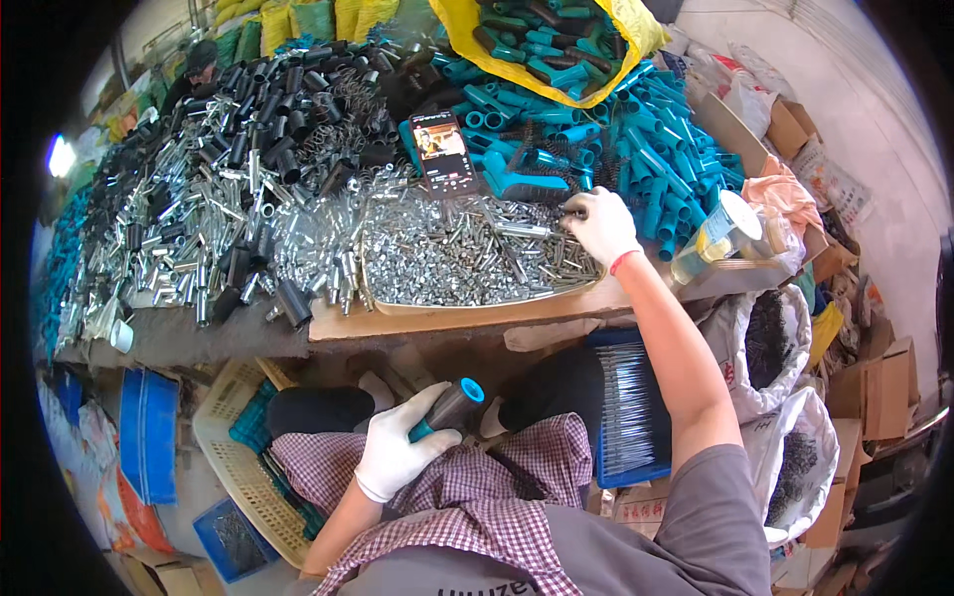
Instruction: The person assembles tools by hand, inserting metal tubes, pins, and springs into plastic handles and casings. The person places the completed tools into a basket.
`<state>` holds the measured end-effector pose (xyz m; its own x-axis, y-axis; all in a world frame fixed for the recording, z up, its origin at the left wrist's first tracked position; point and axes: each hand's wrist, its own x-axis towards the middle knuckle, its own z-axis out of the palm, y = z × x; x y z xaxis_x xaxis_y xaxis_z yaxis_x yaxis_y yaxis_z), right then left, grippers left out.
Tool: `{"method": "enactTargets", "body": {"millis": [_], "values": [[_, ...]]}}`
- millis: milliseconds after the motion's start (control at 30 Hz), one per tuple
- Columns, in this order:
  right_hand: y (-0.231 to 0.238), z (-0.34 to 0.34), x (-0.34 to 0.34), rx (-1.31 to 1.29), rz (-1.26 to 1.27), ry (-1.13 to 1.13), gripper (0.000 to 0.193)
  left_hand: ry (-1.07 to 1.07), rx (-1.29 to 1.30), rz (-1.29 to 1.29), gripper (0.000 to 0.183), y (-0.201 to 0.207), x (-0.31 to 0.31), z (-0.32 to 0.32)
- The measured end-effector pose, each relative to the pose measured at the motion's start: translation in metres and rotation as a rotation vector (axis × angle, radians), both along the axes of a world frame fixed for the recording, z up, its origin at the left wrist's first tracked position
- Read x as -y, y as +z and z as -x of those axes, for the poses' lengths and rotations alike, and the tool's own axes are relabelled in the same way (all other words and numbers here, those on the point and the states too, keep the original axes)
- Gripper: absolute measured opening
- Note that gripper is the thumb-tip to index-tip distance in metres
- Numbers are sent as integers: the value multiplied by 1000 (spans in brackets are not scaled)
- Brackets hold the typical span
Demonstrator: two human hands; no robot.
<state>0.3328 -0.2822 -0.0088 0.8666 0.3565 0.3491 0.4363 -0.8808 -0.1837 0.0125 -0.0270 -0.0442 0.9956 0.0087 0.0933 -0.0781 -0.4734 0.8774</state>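
Note:
My left hand [396, 449], in a white glove, is wrapped round a black and teal plastic tube [455, 405] above my lap. The tube's open teal end tilts up and away to the right. My right hand [603, 230], also gloved, is at the right end of a shallow tray [477, 305] full of small metal parts [437, 253]. Its fingers are pinched together with something small and dark at their tips, too small to name. A metal rod-like piece [524, 229] lies just left of these fingertips.
A phone [443, 159] leans behind the tray. Black tubes and metal pieces [234, 189] are heaped at left, teal tubes [661, 169] at right below a yellow sack [651, 35]. A clear container [717, 238] stands right. Below are a blue bin [626, 407] of metal rods and a cream basket [224, 437].

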Motion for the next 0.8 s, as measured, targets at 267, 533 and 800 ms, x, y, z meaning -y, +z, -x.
{"method": "enactTargets", "body": {"millis": [267, 533, 800], "values": [[37, 122, -23, -170, -359, 475, 20, 127, 21, 59, 75, 8, -16, 4], [24, 187, -32, -205, -313, 698, 23, -2, 34, -140, 67, 33, -34, -1], [24, 201, -46, -292, -70, 834, 20, -236, -171, -515, 64, 55, -34, 7]]}}
